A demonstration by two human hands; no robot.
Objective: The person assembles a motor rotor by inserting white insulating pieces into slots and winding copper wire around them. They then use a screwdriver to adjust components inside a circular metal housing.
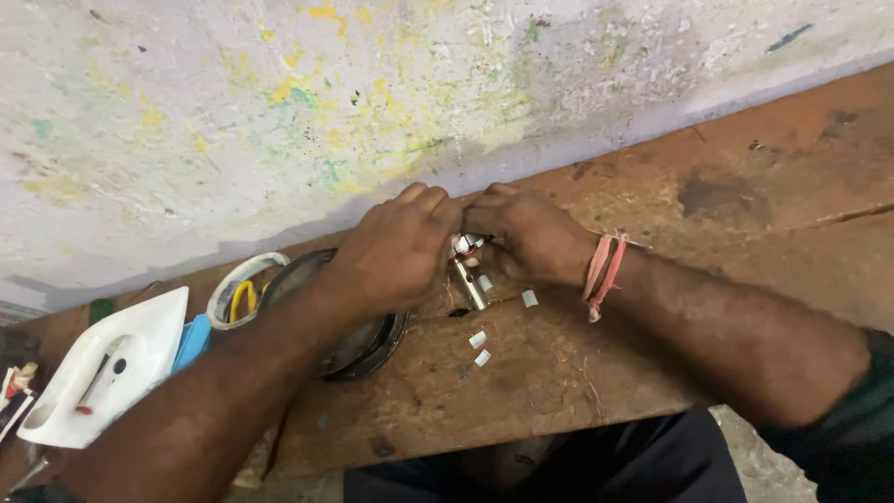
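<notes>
Both hands are seen close together over a worn wooden bench (745, 186), near a pale wall (279, 102) that is stained with yellow and green spots. The left hand (391, 251) is curled, with its fingers bent down and pressed toward the right hand. The right hand (526, 233) is curled too, and its fingertips meet those of the left hand. Between the two hands a small part (468, 270) is held, with a brass-coloured metal tube pointing down toward the bench and some white pieces at its top. How exactly each finger grips it cannot be told, because the fingers hide the upper end. A band of red and pink thread (602, 272) is worn on the right wrist.

On the bench, just below the hands, three short white sleeves (529, 298) are lying loose, a little apart from each other. Thin copper strands (587, 382) are scattered near the front edge. Under the left forearm a round dark metal plate (368, 340) is partly covered. Beside it, to the left, a roll of tape (244, 284) is seen, with something yellow inside its ring. Further left a white plastic iron cover (112, 368) is lying, with a blue piece (193, 340) just behind it.
</notes>
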